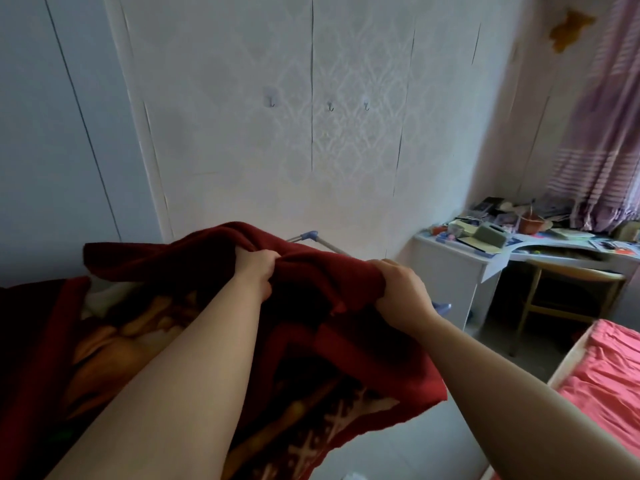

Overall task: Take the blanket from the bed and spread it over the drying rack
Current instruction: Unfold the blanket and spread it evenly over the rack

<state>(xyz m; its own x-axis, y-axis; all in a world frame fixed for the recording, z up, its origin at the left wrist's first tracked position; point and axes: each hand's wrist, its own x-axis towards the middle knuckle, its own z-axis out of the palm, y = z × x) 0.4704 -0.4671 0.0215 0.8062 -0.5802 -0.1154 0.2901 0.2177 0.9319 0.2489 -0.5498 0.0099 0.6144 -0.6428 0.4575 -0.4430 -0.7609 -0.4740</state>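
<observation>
A dark red blanket (180,258) with an orange and cream pattern hangs bunched in front of me, low in the head view. My left hand (258,268) grips its upper edge. My right hand (401,285) grips the same edge a little to the right. Behind the blanket, a metal tube with a blue joint of the drying rack (310,236) pokes out near the wall. Another blue corner of the rack shows below my right wrist. The blanket hides most of the rack.
A white desk (450,258) cluttered with several small items stands at the right, with a wooden chair (571,292) tucked under it. The bed (609,368) with a pink-red sheet fills the lower right corner. A striped curtain (595,133) hangs above the desk. The patterned wall carries three hooks.
</observation>
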